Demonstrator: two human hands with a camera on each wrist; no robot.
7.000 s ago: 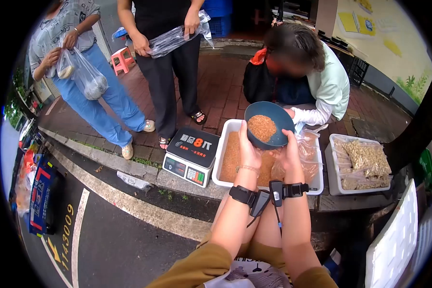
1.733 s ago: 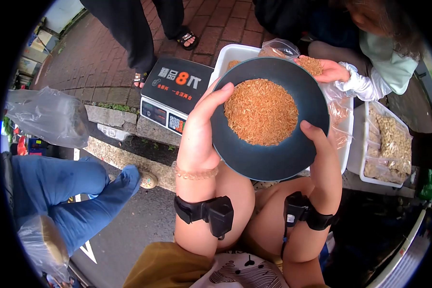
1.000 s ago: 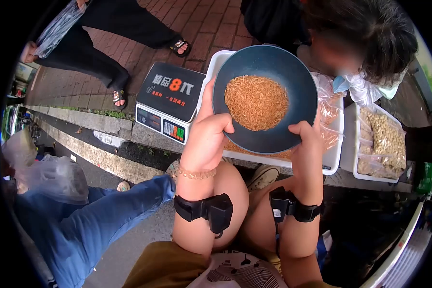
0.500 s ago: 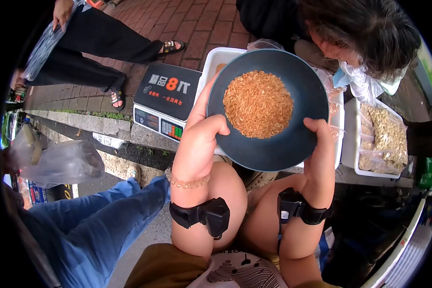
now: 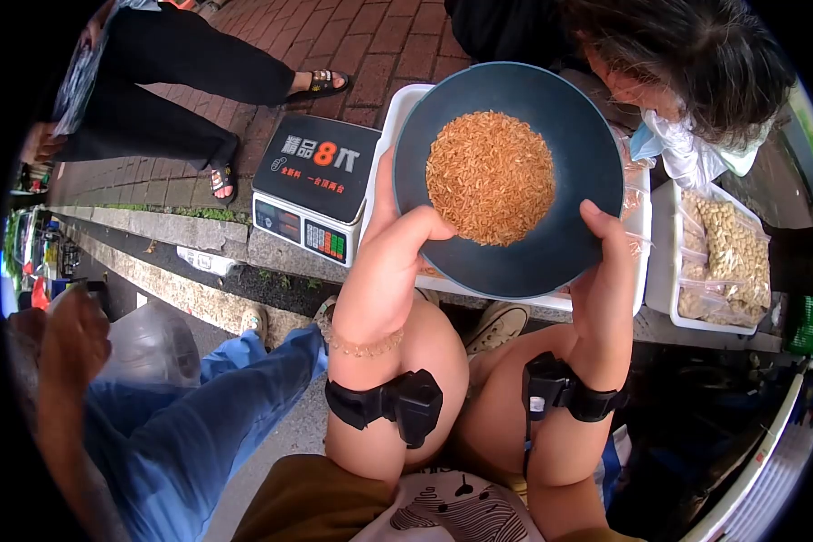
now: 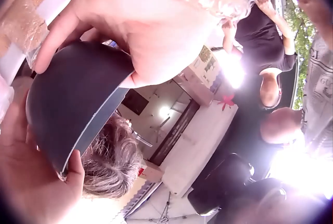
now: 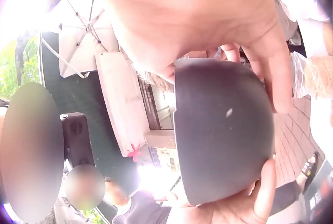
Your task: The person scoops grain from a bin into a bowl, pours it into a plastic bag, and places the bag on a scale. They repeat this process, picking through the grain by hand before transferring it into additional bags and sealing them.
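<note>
Together the left hand (image 5: 384,275) and right hand (image 5: 605,285) grip the bowl (image 5: 574,239), fingers (image 7: 276,81) curled beneath, thumbs (image 5: 420,226) over its rim.

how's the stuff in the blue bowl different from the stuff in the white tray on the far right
The grains in the bowl are fine and orange-brown; the pieces in the white tray are paler beige and chunkier. The grains lie loose in a round bowl gripped by the left hand and right hand; the pieces sit in clear bags in a rectangular tray set down. Both are heaped dry goods.
</note>
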